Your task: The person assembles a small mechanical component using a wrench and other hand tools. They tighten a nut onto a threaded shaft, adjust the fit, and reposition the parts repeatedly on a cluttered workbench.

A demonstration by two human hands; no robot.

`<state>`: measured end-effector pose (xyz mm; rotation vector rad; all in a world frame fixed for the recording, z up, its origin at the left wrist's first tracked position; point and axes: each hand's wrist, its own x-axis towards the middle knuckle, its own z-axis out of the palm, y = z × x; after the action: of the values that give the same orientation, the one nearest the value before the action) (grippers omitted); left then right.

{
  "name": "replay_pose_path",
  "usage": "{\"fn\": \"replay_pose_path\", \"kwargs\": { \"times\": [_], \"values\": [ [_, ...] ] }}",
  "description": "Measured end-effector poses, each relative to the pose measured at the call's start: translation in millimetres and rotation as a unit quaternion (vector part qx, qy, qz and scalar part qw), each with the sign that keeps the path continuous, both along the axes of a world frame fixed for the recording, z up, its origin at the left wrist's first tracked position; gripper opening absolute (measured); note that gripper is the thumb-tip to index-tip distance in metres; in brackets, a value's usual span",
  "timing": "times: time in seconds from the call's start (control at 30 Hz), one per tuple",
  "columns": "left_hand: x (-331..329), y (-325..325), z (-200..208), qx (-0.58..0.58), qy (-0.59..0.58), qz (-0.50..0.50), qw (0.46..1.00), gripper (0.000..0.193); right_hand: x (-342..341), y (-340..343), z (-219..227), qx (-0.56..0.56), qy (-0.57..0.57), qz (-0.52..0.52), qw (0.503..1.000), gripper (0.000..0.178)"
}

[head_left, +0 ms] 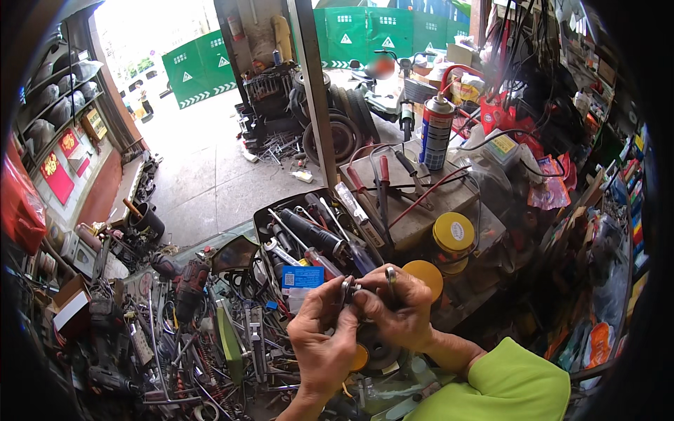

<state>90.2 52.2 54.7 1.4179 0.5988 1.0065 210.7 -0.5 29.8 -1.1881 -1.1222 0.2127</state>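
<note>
My left hand point(324, 344) is closed, its thumb and fingers pinching a small round metal part point(347, 289) seen nearly edge-on; its exact kind is too small to tell. Close against it on the right, my right hand point(399, 314) pinches at the same part with its thumb and fingertips. A shiny metal piece point(390, 275), perhaps a tool's end, sticks up between the right fingers, the rest of it hidden by the hand. Just beyond the left fingers lies a blue card point(302, 277) on a black tray of tools point(261, 223).
Loose tools, a red-and-black power drill point(191, 289) and metal parts crowd the bench on the left. Past the hands stand a yellow-lidded jar point(453, 233), a blue-and-white spray can point(437, 133) and jumper clamps point(384, 184). A metal post point(314, 91) rises behind the tray.
</note>
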Motion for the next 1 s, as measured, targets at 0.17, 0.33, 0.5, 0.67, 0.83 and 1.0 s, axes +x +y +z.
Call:
{"fn": "replay_pose_path", "kwargs": {
  "times": [0.17,0.33,0.5,0.67,0.83,1.0],
  "values": [
    [-4.4,1.7,9.3,-0.186,-0.048,-0.051,0.980,0.026,8.5,-2.9,-0.9,-0.044,0.104,0.048,0.992,0.015],
    [-5.4,7.6,7.8,-0.241,-0.050,-0.078,0.966,0.019,10.6,-12.4,6.0,-0.073,0.205,0.127,0.968,0.017],
    [-11.5,10.4,7.1,-0.194,-0.044,-0.066,0.978,0.017,13.5,-17.1,10.7,-0.086,0.189,0.152,0.966,0.018],
    [-6.6,9.0,1.5,-0.131,-0.060,-0.056,0.988,0.010,14.5,-13.2,3.2,-0.073,0.166,0.144,0.973,0.019],
    [-5.2,12.3,6.7,-0.168,-0.073,-0.113,0.977,0.007,20.6,-9.9,-3.9,-0.094,0.136,0.157,0.974,0.020],
    [-7.5,18.0,3.8,-0.178,-0.011,-0.143,0.974,0.014,20.1,-12.5,-3.0,-0.124,0.195,0.179,0.956,0.021]
  ]
}}
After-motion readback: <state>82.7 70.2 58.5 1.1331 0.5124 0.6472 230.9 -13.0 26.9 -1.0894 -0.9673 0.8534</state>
